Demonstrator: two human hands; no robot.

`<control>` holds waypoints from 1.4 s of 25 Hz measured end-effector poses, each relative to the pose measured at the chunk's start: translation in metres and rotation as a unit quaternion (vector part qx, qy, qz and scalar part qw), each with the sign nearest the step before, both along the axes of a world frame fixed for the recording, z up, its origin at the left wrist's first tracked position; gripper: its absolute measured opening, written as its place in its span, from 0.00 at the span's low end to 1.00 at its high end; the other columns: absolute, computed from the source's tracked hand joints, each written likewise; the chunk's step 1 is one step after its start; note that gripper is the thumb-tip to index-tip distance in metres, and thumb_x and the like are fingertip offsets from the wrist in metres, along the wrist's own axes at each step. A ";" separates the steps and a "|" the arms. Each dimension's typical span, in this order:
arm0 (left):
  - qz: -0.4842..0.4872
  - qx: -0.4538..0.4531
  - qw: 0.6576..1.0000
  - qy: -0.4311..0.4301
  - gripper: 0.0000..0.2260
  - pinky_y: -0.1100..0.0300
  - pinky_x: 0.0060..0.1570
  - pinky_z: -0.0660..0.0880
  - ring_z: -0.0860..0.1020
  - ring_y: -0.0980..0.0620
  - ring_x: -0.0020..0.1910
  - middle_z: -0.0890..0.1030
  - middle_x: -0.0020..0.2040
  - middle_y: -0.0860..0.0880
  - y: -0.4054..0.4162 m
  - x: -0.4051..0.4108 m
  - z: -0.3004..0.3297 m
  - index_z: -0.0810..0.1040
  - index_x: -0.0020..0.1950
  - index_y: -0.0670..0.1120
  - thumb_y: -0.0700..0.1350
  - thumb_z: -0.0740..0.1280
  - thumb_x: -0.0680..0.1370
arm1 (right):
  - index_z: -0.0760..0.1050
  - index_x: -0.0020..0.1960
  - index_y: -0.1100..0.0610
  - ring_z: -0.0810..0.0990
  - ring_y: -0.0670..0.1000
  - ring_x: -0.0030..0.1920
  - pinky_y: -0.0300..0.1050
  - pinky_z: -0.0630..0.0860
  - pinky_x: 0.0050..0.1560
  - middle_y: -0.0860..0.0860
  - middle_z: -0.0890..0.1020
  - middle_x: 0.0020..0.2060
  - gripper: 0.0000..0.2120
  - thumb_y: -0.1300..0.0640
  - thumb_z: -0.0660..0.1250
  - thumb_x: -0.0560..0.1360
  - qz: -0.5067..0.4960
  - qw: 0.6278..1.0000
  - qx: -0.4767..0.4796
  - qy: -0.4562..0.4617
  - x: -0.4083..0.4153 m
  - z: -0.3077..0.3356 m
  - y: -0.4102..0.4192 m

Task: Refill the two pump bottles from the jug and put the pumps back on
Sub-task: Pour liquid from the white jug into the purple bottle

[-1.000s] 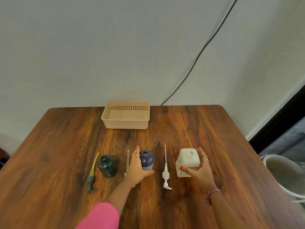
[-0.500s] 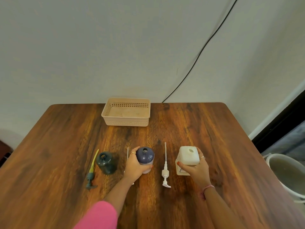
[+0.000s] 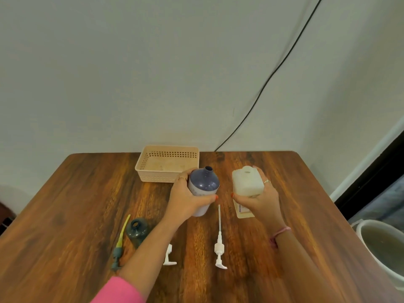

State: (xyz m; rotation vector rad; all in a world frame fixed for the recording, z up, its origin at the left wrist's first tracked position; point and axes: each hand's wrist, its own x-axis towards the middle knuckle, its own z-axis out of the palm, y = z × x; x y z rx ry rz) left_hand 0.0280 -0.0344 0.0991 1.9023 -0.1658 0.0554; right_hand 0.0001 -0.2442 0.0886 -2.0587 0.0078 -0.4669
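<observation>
My left hand grips a blue-topped pump bottle with an open neck, held above the table and tilted away from me. My right hand holds a white square jug, also raised, its open hole facing up. A small dark green bottle with no pump stands on the table at the left. Beside it lies a green pump with a yellow tube. A white pump lies between my arms. Another white pump shows partly under my left forearm.
A beige slotted basket sits at the table's far edge against the wall. A black cable runs up the wall. A white bucket holding murky liquid stands on the floor past the table's right edge.
Both hands have lifted their items off the table, the blue-topped bottle in the left and the jug in the right. The view has tilted, so the table sits lower in the frame.
</observation>
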 end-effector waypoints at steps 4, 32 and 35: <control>-0.001 -0.030 0.999 -0.038 0.39 0.68 0.47 0.74 0.76 0.59 0.53 0.77 0.57 0.52 0.001 0.008 0.048 0.70 0.62 0.54 0.56 0.78 0.53 | 0.69 0.52 0.32 0.79 0.38 0.46 0.31 0.77 0.39 0.40 0.79 0.44 0.32 0.58 0.80 0.61 0.017 0.999 -0.023 -0.024 0.015 0.060 0.008; 0.057 -0.047 0.990 -0.122 0.37 0.55 0.51 0.79 0.74 0.54 0.57 0.74 0.58 0.53 0.025 0.025 0.148 0.69 0.64 0.57 0.54 0.77 0.56 | 0.57 0.75 0.49 0.67 0.51 0.61 0.41 0.66 0.52 0.51 0.71 0.64 0.50 0.48 0.79 0.59 0.068 0.922 -0.355 -0.139 0.069 0.217 0.038; 0.057 -0.050 0.990 -0.120 0.38 0.55 0.51 0.79 0.74 0.54 0.57 0.74 0.58 0.53 0.025 0.025 0.148 0.69 0.64 0.56 0.54 0.77 0.56 | 0.57 0.75 0.49 0.67 0.52 0.60 0.41 0.67 0.52 0.52 0.71 0.64 0.51 0.48 0.79 0.59 0.067 0.915 -0.369 -0.146 0.070 0.218 0.036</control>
